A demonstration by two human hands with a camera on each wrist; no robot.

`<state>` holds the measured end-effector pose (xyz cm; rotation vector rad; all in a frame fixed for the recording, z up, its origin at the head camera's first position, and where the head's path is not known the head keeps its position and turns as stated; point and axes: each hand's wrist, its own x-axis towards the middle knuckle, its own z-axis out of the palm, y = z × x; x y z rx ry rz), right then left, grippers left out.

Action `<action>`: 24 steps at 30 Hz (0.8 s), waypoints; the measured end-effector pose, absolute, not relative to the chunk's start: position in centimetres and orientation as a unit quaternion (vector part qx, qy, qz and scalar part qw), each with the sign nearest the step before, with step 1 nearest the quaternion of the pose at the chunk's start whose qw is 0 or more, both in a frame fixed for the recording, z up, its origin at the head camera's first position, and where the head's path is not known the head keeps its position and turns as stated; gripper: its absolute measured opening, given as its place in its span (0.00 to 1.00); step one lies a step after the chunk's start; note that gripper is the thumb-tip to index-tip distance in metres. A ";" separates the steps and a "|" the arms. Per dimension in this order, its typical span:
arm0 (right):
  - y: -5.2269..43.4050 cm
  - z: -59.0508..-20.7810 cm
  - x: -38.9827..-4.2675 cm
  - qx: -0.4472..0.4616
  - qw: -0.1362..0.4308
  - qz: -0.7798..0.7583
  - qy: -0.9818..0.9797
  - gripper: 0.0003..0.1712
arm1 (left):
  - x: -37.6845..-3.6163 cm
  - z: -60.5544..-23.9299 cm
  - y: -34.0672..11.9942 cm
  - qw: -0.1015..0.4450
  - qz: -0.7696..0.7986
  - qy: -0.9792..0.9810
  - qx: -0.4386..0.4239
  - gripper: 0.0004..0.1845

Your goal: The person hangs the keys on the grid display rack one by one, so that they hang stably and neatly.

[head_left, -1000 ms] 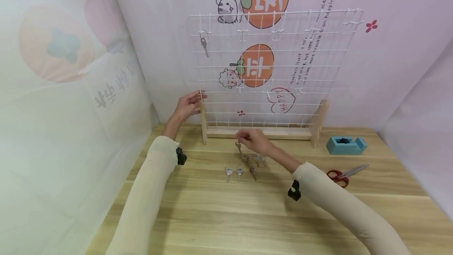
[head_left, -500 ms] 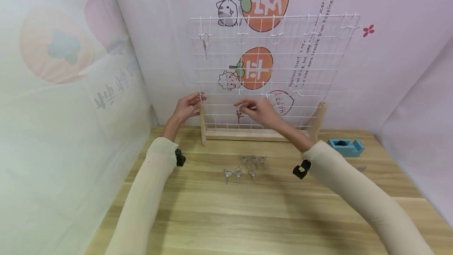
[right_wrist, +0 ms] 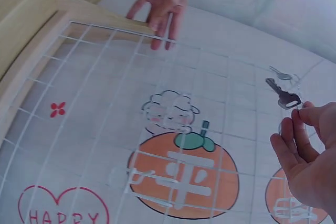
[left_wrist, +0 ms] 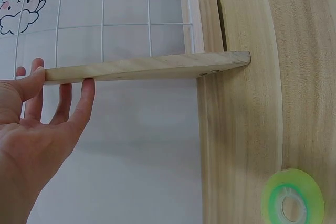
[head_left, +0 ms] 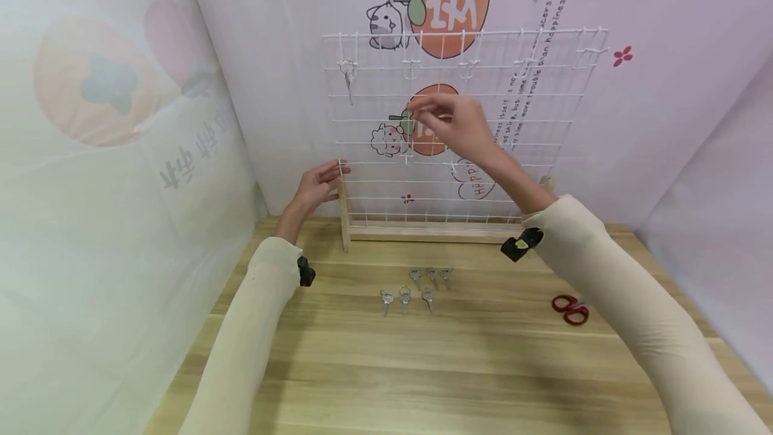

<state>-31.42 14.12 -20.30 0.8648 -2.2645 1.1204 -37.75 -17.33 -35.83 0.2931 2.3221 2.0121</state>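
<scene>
A white wire grid rack [head_left: 362,181] on a wooden stand is at the back of the table. My left hand [head_left: 317,186] grips the rack's wooden side support [left_wrist: 147,67], thumb on one side and fingers on the other. My right hand [head_left: 455,119] is raised before the grid. In the right wrist view it pinches a key [right_wrist: 286,98] by its ring, between thumb and index finger; the head view barely shows this key. Another key [head_left: 348,80] hangs from the grid's upper left hook. Several loose keys [head_left: 387,299] lie on the table in two rows.
White hooks [head_left: 411,69] line the upper part of the grid, with others lower down. Red-handled scissors [head_left: 570,309] lie at the right, partly under my right forearm. A green-yellow tape roll [left_wrist: 294,198] shows in the left wrist view. Printed cloth stands behind the rack.
My right hand has lifted a key from the table up to mid-height before the grid. The left hand has kept its grip on the side support. The head view has shifted slightly.
</scene>
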 end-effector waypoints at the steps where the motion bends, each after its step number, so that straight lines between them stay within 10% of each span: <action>1: 14.1 -19.9 -31.4 0.309 0.242 0.414 -0.822 0.11 | -37.7 -35.9 -17.4 0.028 0.653 0.750 0.096 0.26; 24: 12.6 -14.9 -33.2 0.217 0.282 0.427 -0.831 0.13 | -37.7 -36.1 -17.5 0.021 0.649 0.753 0.107 0.26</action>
